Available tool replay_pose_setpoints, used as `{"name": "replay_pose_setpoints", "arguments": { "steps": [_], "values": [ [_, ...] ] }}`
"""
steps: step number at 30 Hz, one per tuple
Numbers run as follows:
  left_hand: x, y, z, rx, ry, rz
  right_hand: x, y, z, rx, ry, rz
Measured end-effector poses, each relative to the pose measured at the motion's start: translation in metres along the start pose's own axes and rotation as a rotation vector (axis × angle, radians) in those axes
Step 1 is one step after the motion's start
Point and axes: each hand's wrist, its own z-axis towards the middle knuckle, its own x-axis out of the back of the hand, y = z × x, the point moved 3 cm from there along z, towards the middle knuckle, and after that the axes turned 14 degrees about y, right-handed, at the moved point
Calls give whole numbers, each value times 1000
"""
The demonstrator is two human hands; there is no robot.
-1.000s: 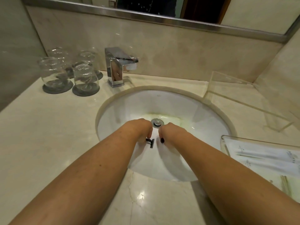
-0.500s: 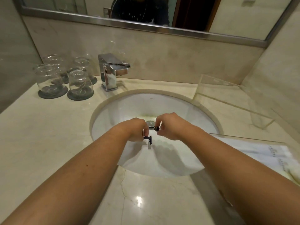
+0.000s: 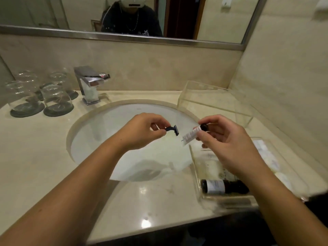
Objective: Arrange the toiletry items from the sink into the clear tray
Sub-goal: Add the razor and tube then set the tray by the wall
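My left hand [image 3: 142, 132] pinches a small dark razor [image 3: 173, 130] above the white sink basin [image 3: 99, 132], its head pointing right. My right hand [image 3: 225, 142] holds a small white tube with a black cap [image 3: 192, 134] over the basin's right rim, just left of the clear tray [image 3: 229, 199]. The tray sits on the counter at the right and holds a dark bottle with a white label [image 3: 223, 186] at its near end and white packets [image 3: 266, 155] along its far side. The basin looks bare.
A chrome faucet [image 3: 88, 86] stands behind the basin. Several upturned glasses [image 3: 55, 96] on dark coasters sit at the back left. A clear open box [image 3: 213, 102] stands at the back right. The counter's front edge [image 3: 159, 233] is close to me.
Both hands rose out of the basin, the left with the razor, the right with the tube. The right hand moved right toward the tray. The view shifted, showing the tray's bottle.
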Motion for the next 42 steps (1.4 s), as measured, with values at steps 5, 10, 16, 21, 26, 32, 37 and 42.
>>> {"name": "replay_pose_setpoints", "arguments": {
  "steps": [5, 10, 16, 21, 26, 32, 37, 42],
  "values": [
    [-30, 55, -8, -117, -12, -30, 54, 13, -25, -55, 185, 59],
    [-65, 89, -4, -207, -46, -61, 93, 31, -38, -85, 286, 3],
    [-91, 93, 0, -227, -84, -26, 104, 46, -31, -105, 235, -126],
    [-91, 86, -5, -215, -101, -20, 91, 46, -19, -34, 158, -177],
    [-63, 70, -2, -166, -48, 48, 74, 48, -6, -27, 92, -273],
    [-58, 65, -2, -130, -61, 110, 61, 50, 0, -23, -28, -414],
    [-60, 65, -4, -138, -59, 112, 53, 47, 4, 27, -83, -520],
    [-63, 63, -4, -126, -62, 104, 56, 47, -1, 50, -47, -527]
  ]
}}
